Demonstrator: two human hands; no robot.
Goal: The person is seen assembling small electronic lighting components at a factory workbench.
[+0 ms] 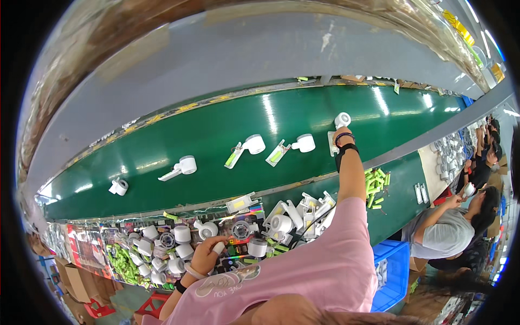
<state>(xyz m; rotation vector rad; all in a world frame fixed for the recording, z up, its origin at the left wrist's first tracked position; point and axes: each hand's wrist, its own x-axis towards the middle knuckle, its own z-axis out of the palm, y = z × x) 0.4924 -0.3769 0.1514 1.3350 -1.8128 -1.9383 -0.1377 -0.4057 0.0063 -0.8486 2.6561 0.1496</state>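
My right hand [341, 135] reaches far out over the green conveyor belt [227, 124] and holds a white round device [339, 123] with a flat handle, resting on the belt. Several similar white devices lie spaced along the belt to its left, the nearest one [300, 144] close by. My left hand [207, 252] hovers over the near workbench and grips a small white cylindrical part [218, 247] between its fingers. Around that hand lie white round housings [182, 234] and a pile of green batteries [121, 264].
More white parts [303, 208] are heaped on the bench in front of me. Green batteries [376, 187] lie on the green bench to the right. A blue crate [391, 265] stands below. Other people sit along the line at right [449, 227].
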